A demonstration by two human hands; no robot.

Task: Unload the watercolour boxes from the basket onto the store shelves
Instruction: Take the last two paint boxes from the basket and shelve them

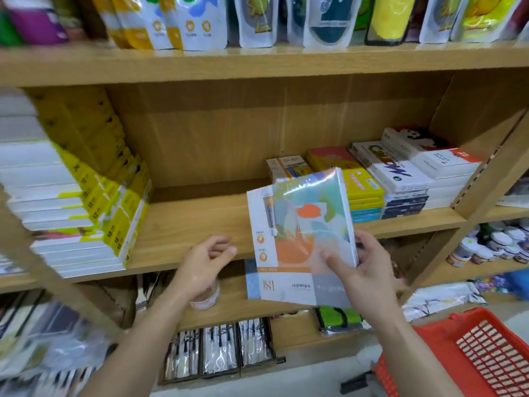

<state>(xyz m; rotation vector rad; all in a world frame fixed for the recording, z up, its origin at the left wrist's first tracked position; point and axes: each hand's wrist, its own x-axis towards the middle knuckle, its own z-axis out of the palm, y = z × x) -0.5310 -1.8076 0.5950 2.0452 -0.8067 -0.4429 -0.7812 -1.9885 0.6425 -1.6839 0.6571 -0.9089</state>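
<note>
Head view shows the right hand (369,270) with its fingers (333,260) wrapped around the bottom corner of a shiny watercolour box (300,230), holding it up, a bit tilted, just in front of the middle shelf (186,224). Close beside it, the left hand (204,260) has loose, curled fingers with nothing in them, and the red basket (446,365) sits low on the right with no boxes showing in the part we can see. This looks like the putting-away step, so next the box likely needs to go into the bare spot between the yellow stack (94,202) and the stacked boxes (400,176).
</note>
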